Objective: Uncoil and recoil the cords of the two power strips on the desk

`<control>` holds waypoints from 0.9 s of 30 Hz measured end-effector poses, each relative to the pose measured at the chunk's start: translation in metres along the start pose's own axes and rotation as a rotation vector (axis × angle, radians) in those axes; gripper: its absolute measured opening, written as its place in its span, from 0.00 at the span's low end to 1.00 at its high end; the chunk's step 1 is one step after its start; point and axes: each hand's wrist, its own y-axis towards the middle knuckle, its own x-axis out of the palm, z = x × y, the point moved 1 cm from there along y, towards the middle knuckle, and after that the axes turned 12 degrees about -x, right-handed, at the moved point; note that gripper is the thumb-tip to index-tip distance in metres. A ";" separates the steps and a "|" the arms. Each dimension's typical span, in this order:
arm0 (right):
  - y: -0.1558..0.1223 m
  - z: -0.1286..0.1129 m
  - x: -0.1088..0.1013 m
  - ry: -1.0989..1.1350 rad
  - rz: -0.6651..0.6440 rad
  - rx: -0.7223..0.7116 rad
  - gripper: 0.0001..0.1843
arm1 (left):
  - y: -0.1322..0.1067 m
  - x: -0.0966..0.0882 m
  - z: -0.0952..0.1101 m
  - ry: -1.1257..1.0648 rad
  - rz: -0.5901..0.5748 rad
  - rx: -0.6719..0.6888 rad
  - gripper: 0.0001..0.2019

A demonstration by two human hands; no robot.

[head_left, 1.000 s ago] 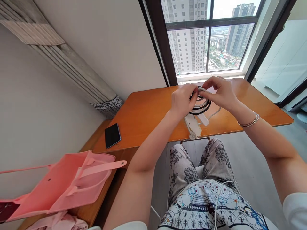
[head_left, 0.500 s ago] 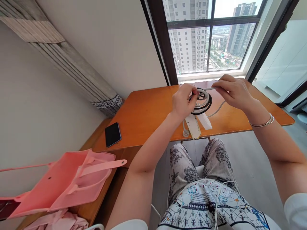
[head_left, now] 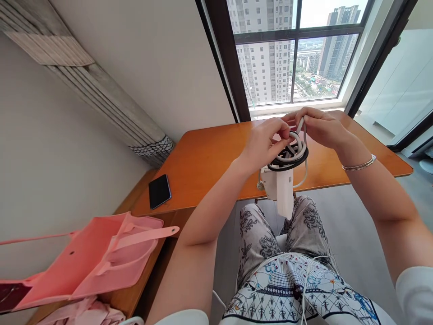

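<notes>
My left hand (head_left: 265,143) is closed, its thumb and fingers pinching the upper left of a coil of black and white cable (head_left: 293,159). Close beside it, my right hand (head_left: 321,126) grips a light grey cable (head_left: 305,131) that bends over at its fingertips. The loose part of that cable loops down right of the coil. Beneath the coil hangs a white, block-shaped piece (head_left: 284,194), tilted past the table's front edge. Behind it is another pale, flat piece (head_left: 269,185), partly covered. A small plug (head_left: 260,185) shows at its left.
The wooden table (head_left: 209,158) lies under my hands, with its front edge near my knees. A black phone (head_left: 159,191) rests on its left end. At lower left stands an open pink bag (head_left: 98,253) on a wooden surface. A window (head_left: 297,67) is behind the table.
My right hand has moved left, bringing the cable in to the coil. My left hand has shifted slightly right with the coil, and the white pieces below have swung and hang lower.
</notes>
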 end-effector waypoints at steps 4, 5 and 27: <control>-0.005 0.016 0.016 0.326 0.152 0.162 0.18 | -0.002 0.005 0.000 -0.054 0.069 -0.016 0.06; -0.007 0.019 0.019 0.371 0.198 0.185 0.18 | -0.003 0.007 -0.001 -0.064 0.095 -0.022 0.06; -0.017 0.015 0.016 -0.493 0.169 -0.164 0.26 | -0.016 0.010 -0.002 -0.132 0.282 -0.008 0.06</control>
